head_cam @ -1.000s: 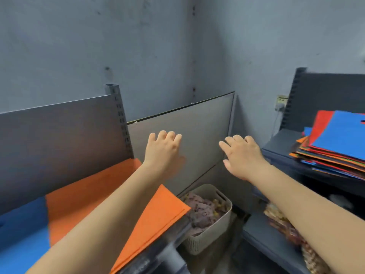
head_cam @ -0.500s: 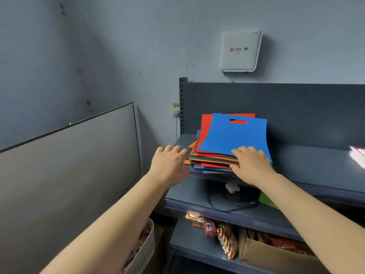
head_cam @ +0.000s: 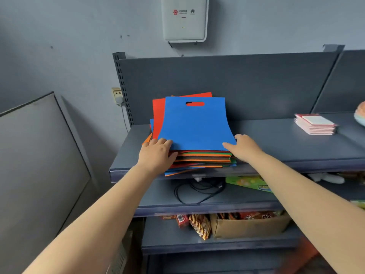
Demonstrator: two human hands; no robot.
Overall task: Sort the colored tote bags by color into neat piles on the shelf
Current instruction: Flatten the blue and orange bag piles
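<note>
Head view: both hands meet the near corners of the top blue tote bag (head_cam: 194, 123) at the shelf (head_cam: 286, 143) front edge — left hand (head_cam: 157, 155) pinching its corner, right hand (head_cam: 244, 148) with relaxed fingers on it — likely to lift it off the mixed stack (head_cam: 201, 160).

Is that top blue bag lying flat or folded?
Flat and spread: the blue bag lies unfolded atop the stack, its handle slot showing.

You're looking at a mixed stack of tote bags (head_cam: 201, 159) lying flat near the front left of the top shelf (head_cam: 286, 143). On top sits a blue bag (head_cam: 195, 125) with a slot handle at its far end, red showing through the cutout. Under it a red bag (head_cam: 158, 115) sticks out to the left. Below, you can see orange, green, brown, red and blue edges fanned unevenly over the shelf's lip.
</note>
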